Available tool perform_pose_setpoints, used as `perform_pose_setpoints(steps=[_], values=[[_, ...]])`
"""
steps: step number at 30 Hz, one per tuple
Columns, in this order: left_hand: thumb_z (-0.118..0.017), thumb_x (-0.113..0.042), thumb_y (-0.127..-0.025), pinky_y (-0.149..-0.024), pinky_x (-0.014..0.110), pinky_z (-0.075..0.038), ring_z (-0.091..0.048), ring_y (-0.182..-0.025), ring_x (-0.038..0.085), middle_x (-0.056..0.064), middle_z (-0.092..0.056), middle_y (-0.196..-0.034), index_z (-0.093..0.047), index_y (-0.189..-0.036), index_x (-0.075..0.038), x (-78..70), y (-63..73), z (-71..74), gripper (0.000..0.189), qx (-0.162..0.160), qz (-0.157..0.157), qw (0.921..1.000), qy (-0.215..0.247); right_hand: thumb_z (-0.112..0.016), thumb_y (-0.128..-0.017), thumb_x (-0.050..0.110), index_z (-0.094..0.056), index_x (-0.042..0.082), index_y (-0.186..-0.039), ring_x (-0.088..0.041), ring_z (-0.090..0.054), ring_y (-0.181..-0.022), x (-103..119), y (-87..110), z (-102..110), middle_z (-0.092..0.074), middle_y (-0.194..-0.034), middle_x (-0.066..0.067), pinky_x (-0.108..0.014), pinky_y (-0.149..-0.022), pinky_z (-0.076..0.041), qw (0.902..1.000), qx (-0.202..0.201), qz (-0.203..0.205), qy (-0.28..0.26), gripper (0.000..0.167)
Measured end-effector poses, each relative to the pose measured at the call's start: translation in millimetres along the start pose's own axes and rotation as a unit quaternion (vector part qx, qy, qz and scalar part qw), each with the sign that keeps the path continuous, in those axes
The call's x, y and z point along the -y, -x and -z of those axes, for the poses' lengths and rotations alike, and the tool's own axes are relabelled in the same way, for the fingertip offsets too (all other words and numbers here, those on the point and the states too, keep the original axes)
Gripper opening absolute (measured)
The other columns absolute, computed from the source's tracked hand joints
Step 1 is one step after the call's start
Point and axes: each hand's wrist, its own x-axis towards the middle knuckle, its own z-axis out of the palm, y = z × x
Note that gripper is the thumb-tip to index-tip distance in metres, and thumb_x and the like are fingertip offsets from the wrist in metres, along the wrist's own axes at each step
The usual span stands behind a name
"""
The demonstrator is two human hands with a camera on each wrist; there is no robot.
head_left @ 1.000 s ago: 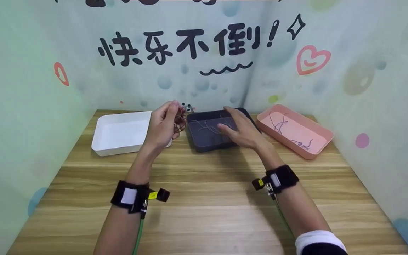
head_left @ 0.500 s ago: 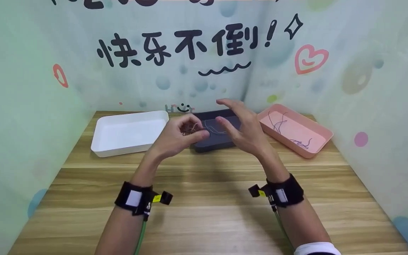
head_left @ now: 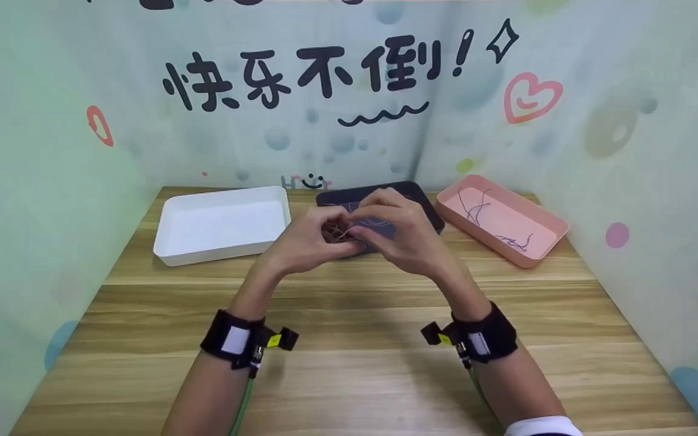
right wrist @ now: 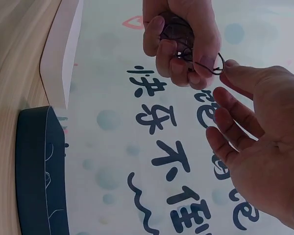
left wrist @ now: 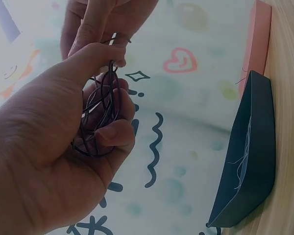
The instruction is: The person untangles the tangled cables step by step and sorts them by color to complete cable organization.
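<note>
A loose tangle of thin dark wires (left wrist: 100, 115) sits in my left hand (head_left: 306, 245), whose fingers curl round it. My right hand (head_left: 406, 242) meets the left one above the dark tray (head_left: 425, 209). In the right wrist view, its thumb and forefinger pinch at a wire loop (right wrist: 221, 68) that sticks out past the left thumb. The other right fingers are bent and hold nothing. Thin pale wires (right wrist: 48, 178) lie inside the dark tray, partly hidden by my hands in the head view.
On the left of the wooden table (head_left: 349, 363) stands a white tray (head_left: 222, 224). A pink tray (head_left: 534, 221) at the right holds several dark wires (head_left: 477, 212). Printed cloth walls (head_left: 349, 145) close off the back and sides.
My left hand has turned and moved right, from the white tray's edge to the dark tray, with the tangle. My right hand has come left to it and pinches a wire.
</note>
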Motion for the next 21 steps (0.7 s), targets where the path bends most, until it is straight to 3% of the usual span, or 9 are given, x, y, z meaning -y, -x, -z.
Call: perform_pose_setpoints(steps=[4, 11, 15, 18, 21], values=[[-0.090, -0.024, -0.099, -0.079, 0.023, -0.055, -0.068, -0.087, 0.011, 0.000, -0.076, -0.098, -0.081, -0.107, -0.012, -0.2, -1.3, -0.6, 0.017, 0.008, 0.004, 1.0000, -0.005, -0.085, -0.103, 0.015, -0.088, 0.010, -0.108, -0.025, -0.069, -0.106, -2.2, 0.8, -0.5, -0.077, -0.108, -0.008, -0.037, -0.096, -0.056, 0.9998, 0.012, -0.010, -0.009, 0.008], [-0.089, -0.026, -0.100, -0.085, 0.025, -0.055, -0.069, -0.093, 0.012, 0.001, -0.080, -0.103, -0.083, -0.108, -0.013, -1.6, -0.7, 2.2, 0.017, 0.007, 0.013, 0.9998, -0.014, -0.082, -0.105, 0.015, -0.086, 0.012, -0.105, -0.020, -0.072, -0.112, -5.6, 1.3, 4.0, -0.080, -0.111, -0.004, -0.035, -0.105, -0.056, 0.9958, 0.023, -0.048, -0.075, 0.005], [-0.085, -0.020, -0.103, -0.084, 0.024, -0.056, -0.070, -0.093, 0.013, 0.007, -0.082, -0.107, -0.083, -0.111, -0.010, -1.5, 0.3, 4.5, 0.014, 0.010, 0.015, 0.9998, -0.012, -0.080, -0.106, 0.011, -0.084, 0.009, -0.104, -0.017, -0.074, -0.108, -7.7, 2.4, 7.6, -0.082, -0.109, -0.007, -0.031, -0.098, -0.061, 0.9911, 0.012, -0.070, -0.113, 0.005], [-0.081, -0.018, -0.106, -0.082, 0.023, -0.058, -0.071, -0.093, 0.013, 0.010, -0.082, -0.108, -0.084, -0.114, -0.006, -0.9, 1.2, 6.2, 0.014, 0.013, 0.015, 0.9998, -0.004, -0.078, -0.106, 0.004, -0.082, 0.003, -0.102, -0.018, -0.077, -0.105, -9.0, 3.7, 10.4, -0.083, -0.109, -0.014, -0.027, -0.092, -0.064, 0.9811, -0.001, -0.100, -0.166, 0.005], [-0.078, -0.022, -0.109, -0.081, 0.023, -0.059, -0.072, -0.092, 0.013, 0.010, -0.082, -0.107, -0.084, -0.116, -0.005, -0.1, 1.5, 7.0, 0.018, 0.022, 0.012, 0.9997, 0.004, -0.078, -0.104, -0.002, -0.081, -0.002, -0.102, -0.020, -0.079, -0.102, -10.0, 5.0, 12.9, -0.082, -0.111, -0.018, -0.026, -0.088, -0.066, 0.9634, -0.014, -0.134, -0.232, 0.004]])
